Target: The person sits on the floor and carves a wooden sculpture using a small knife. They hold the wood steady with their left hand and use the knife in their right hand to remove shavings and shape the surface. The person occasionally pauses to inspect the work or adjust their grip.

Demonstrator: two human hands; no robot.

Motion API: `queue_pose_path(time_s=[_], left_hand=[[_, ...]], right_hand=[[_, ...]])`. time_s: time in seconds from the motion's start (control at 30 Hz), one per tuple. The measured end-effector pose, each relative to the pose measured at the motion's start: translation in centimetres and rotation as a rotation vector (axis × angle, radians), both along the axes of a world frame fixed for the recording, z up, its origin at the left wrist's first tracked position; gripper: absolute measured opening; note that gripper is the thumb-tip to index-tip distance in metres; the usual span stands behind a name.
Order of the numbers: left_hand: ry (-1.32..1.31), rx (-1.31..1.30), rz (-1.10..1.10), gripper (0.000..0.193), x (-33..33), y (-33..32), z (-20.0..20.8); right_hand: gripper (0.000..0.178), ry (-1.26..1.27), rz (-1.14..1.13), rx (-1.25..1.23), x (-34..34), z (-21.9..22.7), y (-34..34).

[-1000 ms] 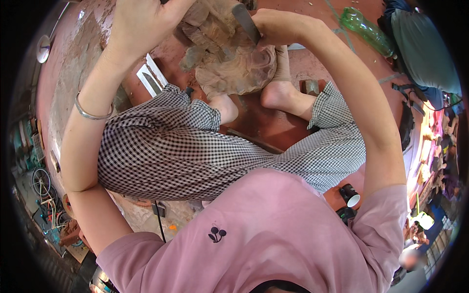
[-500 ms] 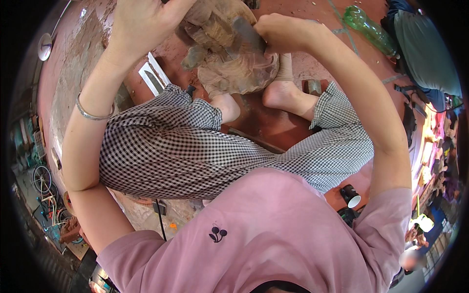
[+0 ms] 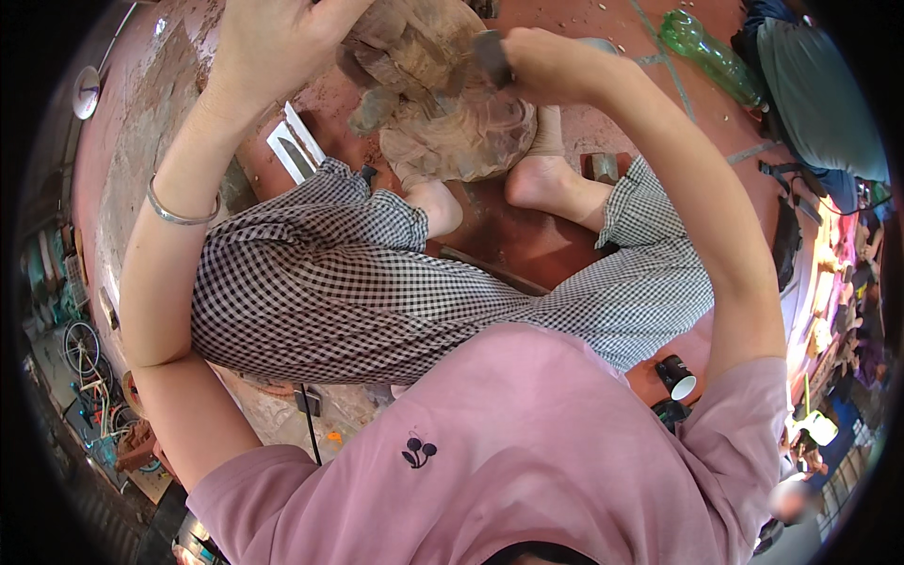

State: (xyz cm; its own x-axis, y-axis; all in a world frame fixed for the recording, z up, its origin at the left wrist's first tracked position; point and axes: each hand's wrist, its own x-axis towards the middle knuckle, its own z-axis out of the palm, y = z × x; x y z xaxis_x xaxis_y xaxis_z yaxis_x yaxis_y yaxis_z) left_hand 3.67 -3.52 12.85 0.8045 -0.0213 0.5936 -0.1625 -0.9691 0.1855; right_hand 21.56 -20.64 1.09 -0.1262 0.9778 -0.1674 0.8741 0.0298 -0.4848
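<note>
A brown carved piece (image 3: 457, 137), like wood, with a rounded base and uneven carved shapes, stands between my bare feet; its top runs past the upper edge. My right hand (image 3: 541, 66) is closed on a dark flat piece (image 3: 492, 58) whose kind I cannot make out, held against or just over the carving's right side. At the carving's upper left is my left hand (image 3: 282, 42), thumb stretched toward it. The other fingers of that hand are cut off by the picture's edge, so its grip is hidden.
A white-edged flat thing (image 3: 294, 146) lies left of my left foot. To the right are a small block (image 3: 601, 168), a green plastic bottle (image 3: 711, 61) and a dark cup (image 3: 676, 377). Another person's clothed leg (image 3: 819, 94) is at the far right.
My right hand has shifted slightly and turned the dark piece; its broad grey face showed before, and now a shorter, darker part shows. The left hand and the carving have hardly moved.
</note>
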Motion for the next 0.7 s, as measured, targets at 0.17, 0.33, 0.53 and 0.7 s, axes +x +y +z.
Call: queue_pose_path(time_s=[0.17,0.33,0.53,0.7], left_hand=[[-0.05,-0.046,-0.005,0.014,-0.4,0.5,-0.5],[-0.013,-0.102,-0.031,0.015,0.1,0.0,-0.7],[-0.021,-0.042,-0.001,0.018,-0.4,-0.4,-0.1],[0.028,-0.009,0.023,0.017,-0.3,0.1,0.0]], right_hand=[[0.013,0.296,-0.373,0.267,-2.5,-3.2,-6.1],[0.014,0.476,-0.79,0.631,-7.9,-7.0,-9.5],[0.015,0.299,-0.827,0.627,-8.9,-7.6,-9.2],[0.012,0.515,-0.928,0.445,-7.8,-6.1,-9.2]])
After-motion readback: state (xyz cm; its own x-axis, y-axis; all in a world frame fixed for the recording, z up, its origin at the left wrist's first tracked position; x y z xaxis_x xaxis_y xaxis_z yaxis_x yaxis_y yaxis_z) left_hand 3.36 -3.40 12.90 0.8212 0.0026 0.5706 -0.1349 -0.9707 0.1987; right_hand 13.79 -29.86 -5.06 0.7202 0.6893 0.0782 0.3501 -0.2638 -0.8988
